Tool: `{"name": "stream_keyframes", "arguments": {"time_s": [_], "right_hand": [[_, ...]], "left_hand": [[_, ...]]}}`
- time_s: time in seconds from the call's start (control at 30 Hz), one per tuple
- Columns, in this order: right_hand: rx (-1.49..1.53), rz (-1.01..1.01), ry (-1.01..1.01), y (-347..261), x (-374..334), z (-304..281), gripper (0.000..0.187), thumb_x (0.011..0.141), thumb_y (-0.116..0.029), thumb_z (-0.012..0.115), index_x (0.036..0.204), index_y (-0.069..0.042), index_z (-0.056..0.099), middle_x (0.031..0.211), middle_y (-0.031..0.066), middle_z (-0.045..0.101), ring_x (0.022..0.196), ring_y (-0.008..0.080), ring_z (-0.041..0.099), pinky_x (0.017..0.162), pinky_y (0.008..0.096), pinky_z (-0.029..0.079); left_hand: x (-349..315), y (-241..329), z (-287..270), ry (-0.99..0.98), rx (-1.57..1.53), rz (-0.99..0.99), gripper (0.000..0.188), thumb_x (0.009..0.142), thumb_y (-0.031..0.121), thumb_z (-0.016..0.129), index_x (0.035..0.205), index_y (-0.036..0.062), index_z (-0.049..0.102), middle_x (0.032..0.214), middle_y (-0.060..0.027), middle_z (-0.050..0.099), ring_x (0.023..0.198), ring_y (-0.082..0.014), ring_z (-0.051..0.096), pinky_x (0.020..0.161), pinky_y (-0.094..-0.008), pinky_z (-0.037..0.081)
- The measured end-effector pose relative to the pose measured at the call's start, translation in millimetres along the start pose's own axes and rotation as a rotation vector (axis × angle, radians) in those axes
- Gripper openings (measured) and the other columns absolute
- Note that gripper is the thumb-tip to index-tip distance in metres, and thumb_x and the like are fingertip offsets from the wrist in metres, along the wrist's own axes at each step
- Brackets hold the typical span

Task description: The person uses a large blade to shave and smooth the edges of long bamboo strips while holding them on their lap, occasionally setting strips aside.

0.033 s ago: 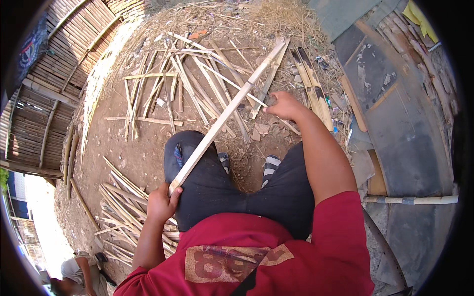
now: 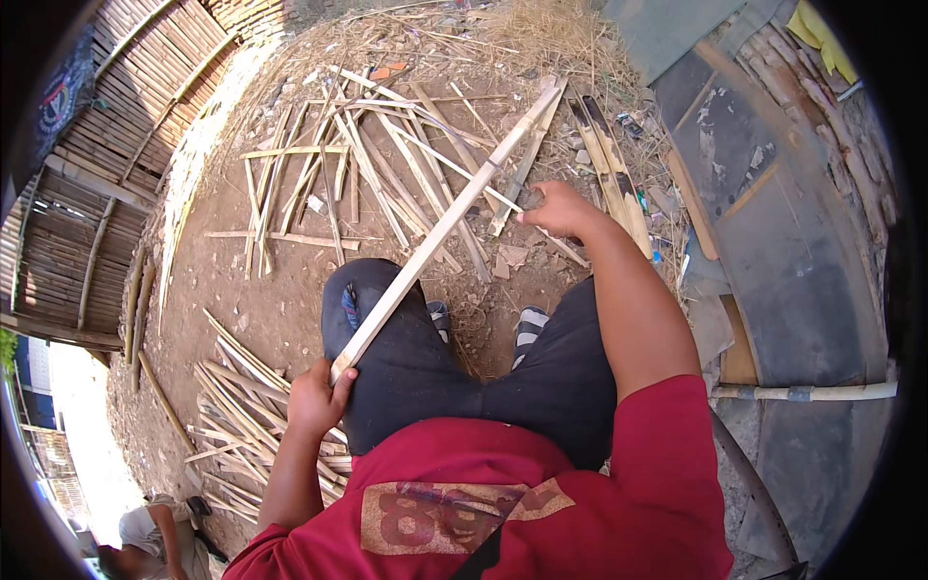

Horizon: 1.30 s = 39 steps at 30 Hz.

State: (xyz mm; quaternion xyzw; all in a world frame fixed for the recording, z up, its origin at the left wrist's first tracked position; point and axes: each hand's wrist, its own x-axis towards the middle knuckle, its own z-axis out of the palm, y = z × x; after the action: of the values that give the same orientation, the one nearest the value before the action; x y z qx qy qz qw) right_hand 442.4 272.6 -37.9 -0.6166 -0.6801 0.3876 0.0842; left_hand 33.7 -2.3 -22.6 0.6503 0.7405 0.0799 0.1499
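Note:
My left hand (image 2: pixel 314 398), at my left thigh, is closed around the near end of a long pale bamboo strip (image 2: pixel 418 261). The strip slants up and away to the right across my thigh, and a thin dark mark crosses it near its far part. My right hand (image 2: pixel 559 210) reaches forward beside the strip with fingers curled in a pinch. A thin pale stick-like piece (image 2: pixel 504 200) meets its fingertips and passes by the strip; what it is, and whether it joins the sticks on the ground, is unclear. Another split bamboo piece (image 2: pixel 535 155) lies under the strip's far end.
Loose bamboo strips (image 2: pixel 372 179) lie scattered ahead, with a second heap (image 2: pixel 242 416) at my left. Partly blackened bamboo pieces (image 2: pixel 611 174) lie right of my right hand. Dark sheets (image 2: pixel 802 280) cover the right side. A bamboo wall (image 2: pixel 159 87) stands left; another person (image 2: pixel 159 536) is behind left.

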Motion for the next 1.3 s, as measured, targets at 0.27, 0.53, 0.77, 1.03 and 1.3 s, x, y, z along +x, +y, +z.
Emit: {"name": "stream_keyframes", "arguments": {"time_s": [0.27, 0.53, 0.77, 1.03, 1.3], "right_hand": [[-0.316, -0.494, -0.077, -64, -55, 29, 0.053, 0.079, -0.040, 0.083, 0.120, -0.009, 0.069, 0.106, 0.0221, 0.072, 0.103, 0.0408, 0.069, 0.089, 0.0492, 0.054], [-0.471, -0.424, 0.001, -62, -53, 39, 0.050, 0.080, -0.026, 0.078, 0.123, -0.003, 0.067, 0.106, 0.0221, 0.072, 0.103, 0.0395, 0.070, 0.089, 0.0472, 0.055], [-0.206, -0.299, -0.021, -16, -5, 39, 0.056, 0.075, -0.019, 0.073, 0.128, -0.002, 0.066, 0.109, 0.0234, 0.072, 0.099, 0.0398, 0.071, 0.089, 0.0448, 0.056], [-0.298, -0.354, -0.091, -14, -18, 44, 0.041, 0.076, -0.019, 0.071, 0.117, -0.013, 0.071, 0.099, 0.0201, 0.074, 0.092, 0.0392, 0.071, 0.083, 0.0484, 0.056], [-0.491, -0.517, 0.018, -75, -57, 50, 0.042, 0.077, -0.016, 0.070, 0.118, -0.011, 0.072, 0.101, 0.0200, 0.074, 0.095, 0.0392, 0.071, 0.084, 0.0468, 0.056]], "left_hand": [[-12, -8, -2, -0.007, -0.069, -0.023, 0.055, 0.096, 0.052, 0.064, 0.087, -0.0020, 0.059, 0.074, -0.0277, 0.064, 0.073, -0.0496, 0.064, 0.066, -0.0528, 0.049], [-12, -8, -8, -0.056, -0.057, -0.013, 0.059, 0.092, 0.055, 0.068, 0.086, -0.0027, 0.060, 0.071, -0.0265, 0.064, 0.072, -0.0476, 0.066, 0.066, -0.0511, 0.051], [-2, -14, -2, -0.079, -0.099, -0.009, 0.058, 0.093, 0.053, 0.068, 0.087, -0.0039, 0.060, 0.070, -0.0270, 0.062, 0.071, -0.0483, 0.064, 0.065, -0.0510, 0.049], [-16, -23, 5, -0.060, -0.102, 0.014, 0.055, 0.094, 0.051, 0.068, 0.087, -0.0021, 0.058, 0.070, -0.0275, 0.062, 0.071, -0.0495, 0.064, 0.064, -0.0518, 0.049], [-33, -26, 1, 0.027, -0.080, 0.028, 0.051, 0.095, 0.047, 0.069, 0.090, -0.0026, 0.059, 0.070, -0.0263, 0.063, 0.069, -0.0488, 0.064, 0.063, -0.0516, 0.049]]}}
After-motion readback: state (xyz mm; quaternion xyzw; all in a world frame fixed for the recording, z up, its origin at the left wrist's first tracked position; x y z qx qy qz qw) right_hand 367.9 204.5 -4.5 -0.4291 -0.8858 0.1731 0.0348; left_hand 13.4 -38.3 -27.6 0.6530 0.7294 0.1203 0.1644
